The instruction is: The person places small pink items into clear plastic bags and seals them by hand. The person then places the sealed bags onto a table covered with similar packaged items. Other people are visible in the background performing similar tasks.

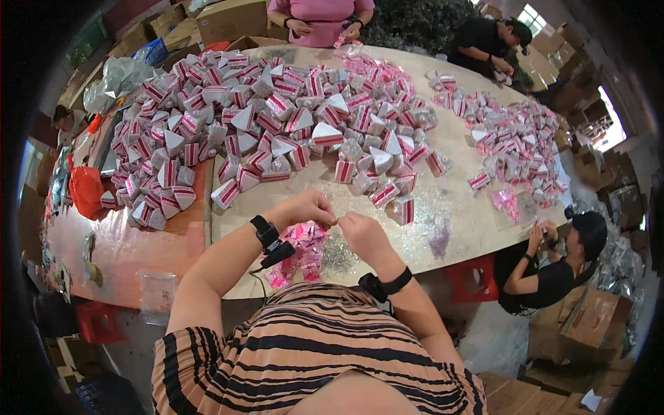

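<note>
Pink packets (308,242): lie piled by the bench (470,225)'s near edge, close to left hand (310,207) and right hand (365,238). With both pinched together, cannot tell on what. Beyond, striped wedges (282,145), heaped toward the far edge.

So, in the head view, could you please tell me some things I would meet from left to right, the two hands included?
Orange bag, clear plastic bag, left hand, right hand, red stool on the right, person in a black cap.
</note>
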Available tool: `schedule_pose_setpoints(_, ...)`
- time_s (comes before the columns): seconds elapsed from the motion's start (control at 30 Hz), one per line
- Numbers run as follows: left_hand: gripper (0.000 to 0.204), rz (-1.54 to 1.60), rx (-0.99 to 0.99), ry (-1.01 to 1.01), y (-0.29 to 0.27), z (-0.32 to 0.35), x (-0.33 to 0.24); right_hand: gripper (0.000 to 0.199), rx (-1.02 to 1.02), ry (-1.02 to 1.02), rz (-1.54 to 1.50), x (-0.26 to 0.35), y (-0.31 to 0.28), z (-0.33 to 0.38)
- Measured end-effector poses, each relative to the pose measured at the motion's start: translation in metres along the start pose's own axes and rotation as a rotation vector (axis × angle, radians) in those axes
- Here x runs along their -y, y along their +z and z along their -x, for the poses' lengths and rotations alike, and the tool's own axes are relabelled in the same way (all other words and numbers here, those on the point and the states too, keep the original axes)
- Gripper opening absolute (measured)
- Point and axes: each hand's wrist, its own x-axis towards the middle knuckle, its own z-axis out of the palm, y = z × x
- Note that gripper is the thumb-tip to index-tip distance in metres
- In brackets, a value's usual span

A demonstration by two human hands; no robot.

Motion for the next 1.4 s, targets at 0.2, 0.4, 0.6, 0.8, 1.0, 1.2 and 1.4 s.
schedule_pose_setpoints(0.2, 0.014, 0.157, 0.186, -0.191, 0.009, -0.045, 0.014, 0.009, 0.009, 0.069, 0.066, -0.017, 0.008, 0.028)
schedule_pose_setpoints(0.4, 0.024, -0.14, -0.036, -0.217, 0.016, -0.109, -0.014, 0.01, -0.177, 0.325, 0.044, -0.036, -0.008, 0.056)
schedule_pose_setpoints(0.6, 0.058, -1.001, -0.755, -0.025, -0.002, -0.157, -0.016, 0.011, -0.243, 0.476, -0.033, -0.044, -0.017, 0.091)
schedule_pose_setpoints(0.8, 0.048, -0.895, -0.909, -0.103, -0.007, -0.172, 0.01, 0.01, -0.318, 0.515, -0.082, -0.046, -0.019, 0.103)
schedule_pose_setpoints(1.0, 0.047, -0.408, -1.011, 0.012, -0.022, -0.144, 0.044, 0.01, -0.349, 0.451, -0.146, -0.048, -0.026, 0.086)
schedule_pose_setpoints(1.2, 0.043, 0.537, -0.637, 0.17, 0.035, -0.061, -0.041, 0.006, -0.424, 0.373, -0.265, -0.045, -0.072, 0.022)
schedule_pose_setpoints(1.4, 0.045, 0.534, -0.637, 0.378, 0.044, -0.003, -0.068, 0.006, -0.446, 0.253, -0.28, -0.028, -0.078, -0.029)
